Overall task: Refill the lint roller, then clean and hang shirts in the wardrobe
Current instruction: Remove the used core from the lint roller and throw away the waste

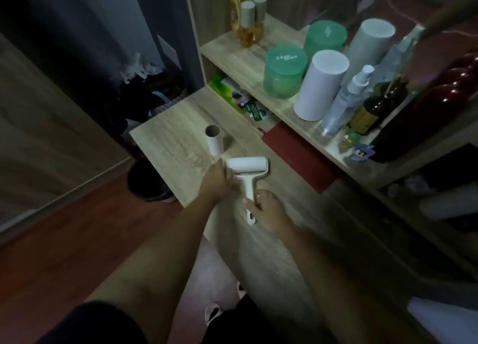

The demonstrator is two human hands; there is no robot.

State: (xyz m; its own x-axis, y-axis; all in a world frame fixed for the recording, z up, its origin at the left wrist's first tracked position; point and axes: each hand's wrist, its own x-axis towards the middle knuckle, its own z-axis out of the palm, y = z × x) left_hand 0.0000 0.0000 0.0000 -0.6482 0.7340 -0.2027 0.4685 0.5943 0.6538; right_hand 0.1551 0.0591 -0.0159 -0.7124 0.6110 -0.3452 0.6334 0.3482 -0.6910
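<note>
Wood-grain tabletop (168, 136) over a reddish floor (77, 240), dim room. The right grip (269, 211) pinches the handle of the lint roller (247, 173), which sits on the tabletop with its handle toward the person and its roll crosswise, left to right. The left grip (219, 179) clasps the roll's left end. Just beyond lies a cardboard core (213, 140). Farther back is a shelf (227, 48) with green jars (284, 72).

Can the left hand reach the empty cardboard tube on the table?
Probably yes: the cardboard tube stands just beyond the left hand, with bare table between them, though that hand grips the lint roller.
</note>
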